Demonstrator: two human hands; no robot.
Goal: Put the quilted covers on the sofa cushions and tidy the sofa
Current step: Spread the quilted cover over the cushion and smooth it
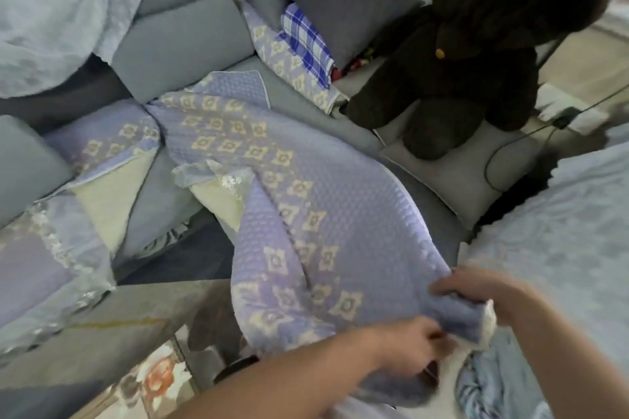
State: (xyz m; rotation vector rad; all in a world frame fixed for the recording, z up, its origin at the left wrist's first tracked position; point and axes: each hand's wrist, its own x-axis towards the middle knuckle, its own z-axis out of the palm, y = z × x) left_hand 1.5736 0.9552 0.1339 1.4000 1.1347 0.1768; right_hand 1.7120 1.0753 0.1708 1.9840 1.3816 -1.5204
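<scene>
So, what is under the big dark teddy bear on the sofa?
The teddy bear sits on a grey cushion, which lies on the sofa seat. The part directly beneath the bear is hidden.

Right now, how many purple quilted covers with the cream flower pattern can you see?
3. One quilted cover gripped by both hands, left hand and right hand; one lying on the left seat; one under the blue plaid cloth. More may be hidden.

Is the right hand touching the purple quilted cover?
Touching. The head view shows the right hand gripping the bunched corner of the purple quilted cover.
</scene>
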